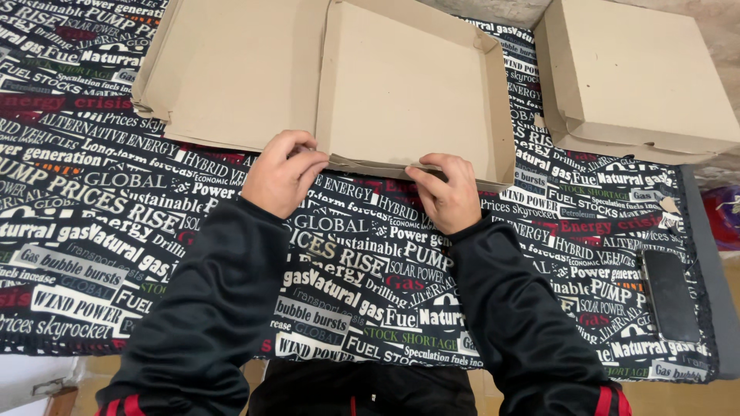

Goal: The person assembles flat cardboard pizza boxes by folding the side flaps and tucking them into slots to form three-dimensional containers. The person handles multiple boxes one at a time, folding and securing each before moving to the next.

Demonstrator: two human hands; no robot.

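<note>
Matt brown cardboard box [401, 85] on printed cloth [347, 262]; glossy black phone [669, 294]

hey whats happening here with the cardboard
A person in black sleeves is working on a flat open cardboard box lying on a cloth printed all over with words. Both hands press on the box's near edge: the left hand at its left corner, the right hand further along the front flap. Its lid is spread open to the left. A closed cardboard box sits at the upper right, and a dark phone lies to the right.
</note>
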